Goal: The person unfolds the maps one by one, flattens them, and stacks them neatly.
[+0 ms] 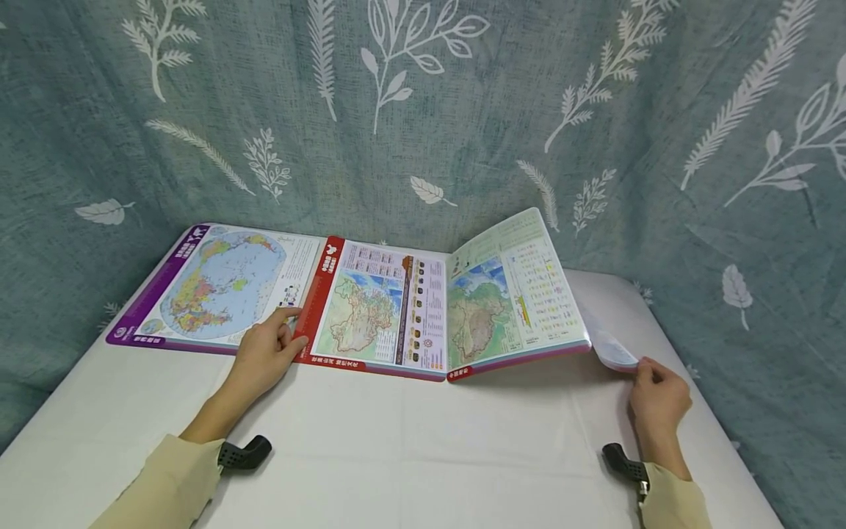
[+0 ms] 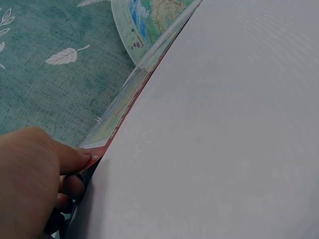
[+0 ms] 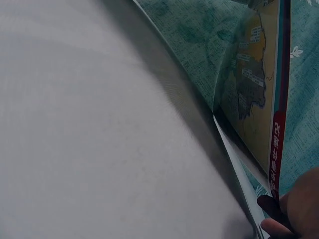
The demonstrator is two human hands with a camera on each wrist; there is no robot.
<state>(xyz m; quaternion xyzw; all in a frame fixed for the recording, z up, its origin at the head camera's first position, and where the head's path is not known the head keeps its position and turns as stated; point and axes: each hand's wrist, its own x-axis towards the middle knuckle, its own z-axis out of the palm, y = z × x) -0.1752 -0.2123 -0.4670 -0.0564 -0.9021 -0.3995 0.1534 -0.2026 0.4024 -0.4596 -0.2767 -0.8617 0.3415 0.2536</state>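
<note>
A red-edged folding map [image 1: 357, 316] lies on the table with its panels spread out. My left hand [image 1: 267, 349] pinches its lower left corner; in the left wrist view the thumb [image 2: 82, 158] presses on the red border with fingers underneath. One printed panel [image 1: 512, 294] rises at an angle in the middle. At the far right my right hand [image 1: 659, 397] pinches the corner of a further panel [image 1: 611, 349], mostly hidden behind the raised one. The right wrist view shows that panel [image 3: 254, 74] standing steeply above the fingers.
A purple-edged world map [image 1: 225, 283] lies flat at the left, its right side against the red border. Under everything is a white tablecloth [image 1: 396, 448]. A green curtain [image 1: 423, 132] with white leaf prints hangs right behind the maps.
</note>
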